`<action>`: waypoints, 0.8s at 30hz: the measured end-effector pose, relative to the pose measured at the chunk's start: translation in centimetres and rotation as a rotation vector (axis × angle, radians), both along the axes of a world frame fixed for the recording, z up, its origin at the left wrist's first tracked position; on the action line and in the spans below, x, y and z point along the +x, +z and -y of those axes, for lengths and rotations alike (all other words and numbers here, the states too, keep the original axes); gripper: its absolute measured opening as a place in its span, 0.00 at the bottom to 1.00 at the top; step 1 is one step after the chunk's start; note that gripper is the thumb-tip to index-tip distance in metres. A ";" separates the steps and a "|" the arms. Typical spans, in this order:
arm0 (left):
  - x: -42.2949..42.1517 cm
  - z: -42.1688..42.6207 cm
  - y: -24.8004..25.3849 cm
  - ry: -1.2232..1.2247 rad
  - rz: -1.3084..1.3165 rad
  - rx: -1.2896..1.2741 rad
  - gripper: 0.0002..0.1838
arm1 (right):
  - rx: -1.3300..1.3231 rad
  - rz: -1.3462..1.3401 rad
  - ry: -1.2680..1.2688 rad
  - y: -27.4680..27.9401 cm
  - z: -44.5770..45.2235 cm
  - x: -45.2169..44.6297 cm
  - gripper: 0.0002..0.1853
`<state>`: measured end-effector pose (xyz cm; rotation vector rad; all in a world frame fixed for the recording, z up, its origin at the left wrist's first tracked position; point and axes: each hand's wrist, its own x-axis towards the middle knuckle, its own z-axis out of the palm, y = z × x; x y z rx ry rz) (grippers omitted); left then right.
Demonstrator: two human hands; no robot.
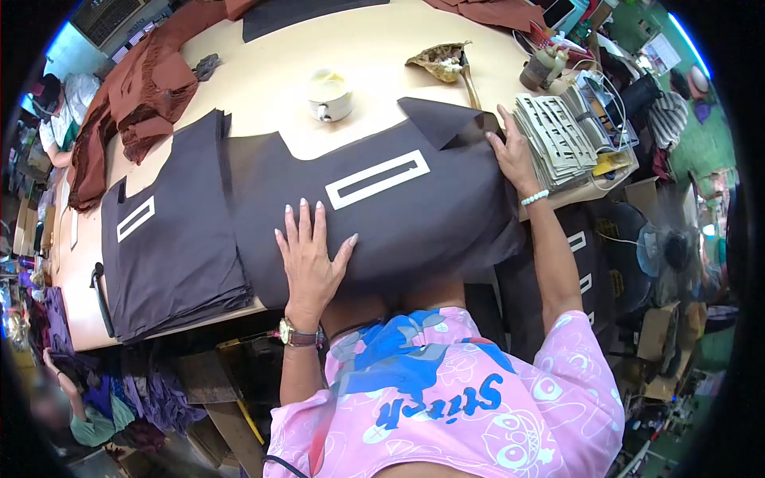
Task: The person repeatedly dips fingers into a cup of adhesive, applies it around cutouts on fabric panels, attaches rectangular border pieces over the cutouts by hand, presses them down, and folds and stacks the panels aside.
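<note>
A dark fabric panel (382,231) lies over the table's front edge, with a white rectangular frame-shaped strip (378,180) on it. My left hand (309,259) rests flat on the panel, fingers spread, below and left of the strip. At the panel's right end, my right hand (514,155) touches the fabric edge beside a folded-over corner, thumb apart from the fingers. To the left is a stack of dark panels (171,239); its top piece bears a smaller white frame-shaped strip (135,219).
A white pot (329,95) and a brush (468,80) beside a crumpled holder stand behind the panel. White cut-out strips (555,139) are piled at the right. Rust-coloured fabric (143,95) lies at the left. Other people are at the far left.
</note>
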<state>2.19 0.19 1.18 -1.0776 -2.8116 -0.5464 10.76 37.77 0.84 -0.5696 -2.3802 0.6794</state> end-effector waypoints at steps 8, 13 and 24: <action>1.4 -1.4 -0.7 -0.022 0.010 -0.043 0.35 | 0.505 0.173 -0.124 1.0 -0.6 -1.4 0.38; 1.6 -1.5 -1.2 -0.011 -0.025 -0.018 0.36 | 0.703 0.007 -0.066 3.8 3.1 -5.9 0.41; 1.4 -1.4 -0.6 -0.001 -0.009 0.055 0.35 | 0.668 0.422 0.360 5.0 11.9 -20.5 0.44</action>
